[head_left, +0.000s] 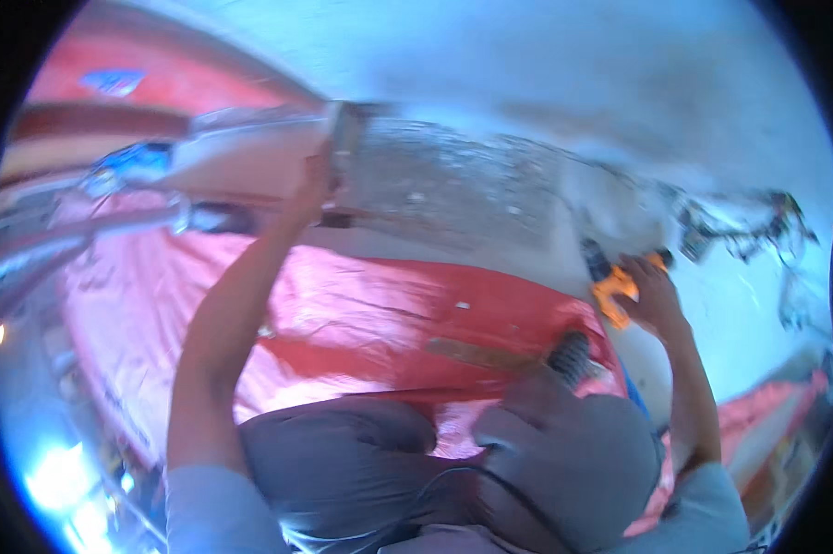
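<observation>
My left hand [317, 180] reaches forward to the near end of a brownish wooden panel [241, 164]. Its fingers are blurred but seem closed around the panel's edge. On the right, my right hand [655, 294] is closed around an orange-and-black power tool [612, 294], which looks like a cordless drill. The tool is low over the pale floor, and its dark end points away from me. Between my arms a red and pink plastic sheet [361, 295] lies spread in front of my legs.
A narrow wooden strip [476, 354] lies on the sheet near my foot [569, 358]. Grey debris [453, 180] covers the ground beyond. Tangled wires [777, 226] lie at the far right. A metal tube [93, 231] crosses the left side, and a bright light [61, 475] glows lower left.
</observation>
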The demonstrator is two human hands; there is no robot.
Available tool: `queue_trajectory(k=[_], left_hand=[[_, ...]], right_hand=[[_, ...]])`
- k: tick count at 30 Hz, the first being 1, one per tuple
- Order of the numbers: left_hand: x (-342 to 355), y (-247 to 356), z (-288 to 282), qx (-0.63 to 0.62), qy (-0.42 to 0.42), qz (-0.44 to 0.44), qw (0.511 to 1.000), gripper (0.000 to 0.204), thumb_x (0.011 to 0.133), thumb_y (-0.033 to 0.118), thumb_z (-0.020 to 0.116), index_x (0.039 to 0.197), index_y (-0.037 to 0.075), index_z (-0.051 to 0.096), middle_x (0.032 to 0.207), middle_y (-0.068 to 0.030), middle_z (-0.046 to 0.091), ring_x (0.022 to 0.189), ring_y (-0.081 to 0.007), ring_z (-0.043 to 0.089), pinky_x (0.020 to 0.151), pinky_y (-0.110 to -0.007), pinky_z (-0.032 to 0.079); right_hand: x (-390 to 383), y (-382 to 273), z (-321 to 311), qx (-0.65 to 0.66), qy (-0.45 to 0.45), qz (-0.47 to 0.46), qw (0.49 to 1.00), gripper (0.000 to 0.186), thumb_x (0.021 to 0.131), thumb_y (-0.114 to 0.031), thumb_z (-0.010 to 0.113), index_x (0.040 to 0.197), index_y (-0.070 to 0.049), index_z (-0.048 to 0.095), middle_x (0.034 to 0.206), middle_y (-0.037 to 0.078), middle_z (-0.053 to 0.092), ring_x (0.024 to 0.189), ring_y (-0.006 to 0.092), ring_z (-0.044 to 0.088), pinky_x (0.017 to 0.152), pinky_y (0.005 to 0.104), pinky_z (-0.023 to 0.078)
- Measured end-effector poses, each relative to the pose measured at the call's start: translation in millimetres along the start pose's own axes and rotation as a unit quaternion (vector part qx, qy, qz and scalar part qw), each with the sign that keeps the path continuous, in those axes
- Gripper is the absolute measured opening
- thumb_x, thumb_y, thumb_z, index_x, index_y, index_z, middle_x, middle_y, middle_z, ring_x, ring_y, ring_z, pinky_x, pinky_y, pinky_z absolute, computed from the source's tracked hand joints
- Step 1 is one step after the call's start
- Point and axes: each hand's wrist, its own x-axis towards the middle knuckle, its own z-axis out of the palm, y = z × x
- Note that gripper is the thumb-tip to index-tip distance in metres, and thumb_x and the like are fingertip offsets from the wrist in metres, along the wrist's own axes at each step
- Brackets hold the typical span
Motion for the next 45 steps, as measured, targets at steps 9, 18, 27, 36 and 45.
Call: queue_trajectory(k=[9, 18, 27, 36, 45], left_hand=[[-37.6, 71.7, 23.8, 0.071, -0.015, -0.042, 0.996, 0.074, 0.108, 0.066, 0.041, 0.086, 0.001, 0.070, 0.063, -0.0078, 0.063, 0.051, -0.0173, 0.059, 0.049, -0.037, 0.046], [-28.1, 71.6, 22.6, 0.217, 0.004, -0.007, 0.976, 0.076, 0.107, 0.064, 0.035, 0.093, 0.003, 0.077, 0.077, -0.0156, 0.075, 0.081, -0.0326, 0.076, 0.085, -0.049, 0.056], [-34.0, 78.6, 20.5, 0.214, 0.024, -0.038, 0.976, 0.075, 0.106, 0.064, 0.034, 0.093, 0.004, 0.078, 0.077, -0.0153, 0.077, 0.091, -0.0350, 0.077, 0.094, -0.048, 0.056], [-33.4, 83.3, 19.8, 0.224, 0.035, -0.038, 0.973, 0.074, 0.103, 0.064, 0.036, 0.089, 0.005, 0.078, 0.077, -0.0156, 0.077, 0.089, -0.0362, 0.077, 0.093, -0.048, 0.055], [-39.3, 90.5, 22.7, 0.213, 0.062, -0.050, 0.974, 0.076, 0.103, 0.066, 0.038, 0.089, 0.003, 0.077, 0.076, -0.0166, 0.076, 0.087, -0.0361, 0.076, 0.091, -0.048, 0.056]], right_hand=[[28.0, 5.9, -6.6, 0.031, -0.013, 0.012, 0.999, 0.055, 0.091, -0.030, 0.077, 0.139, -0.006, 0.065, 0.141, 0.017, 0.065, 0.129, 0.0413, 0.062, 0.108, 0.0511, 0.050], [-13.6, 32.8, -19.0, -0.053, -0.080, 0.006, 0.995, 0.086, 0.066, 0.011, 0.068, 0.148, -0.010, 0.056, 0.149, 0.016, 0.055, 0.147, 0.0389, 0.047, 0.124, 0.0505, 0.038], [1.2, 49.8, 21.4, -0.118, 0.057, -0.071, 0.989, 0.083, 0.073, 0.008, 0.070, 0.152, -0.012, 0.054, 0.133, 0.016, 0.058, 0.132, 0.0380, 0.054, 0.122, 0.0572, 0.035], [9.8, 49.4, 29.0, -0.116, 0.092, -0.188, 0.971, 0.070, 0.080, -0.009, 0.072, 0.148, -0.007, 0.056, 0.107, 0.013, 0.060, 0.106, 0.0356, 0.059, 0.110, 0.0562, 0.041], [15.6, 50.2, 33.5, -0.049, 0.098, -0.179, 0.978, 0.062, 0.077, -0.018, 0.080, 0.136, -0.007, 0.063, 0.108, 0.012, 0.063, 0.106, 0.0341, 0.060, 0.101, 0.0513, 0.043]])
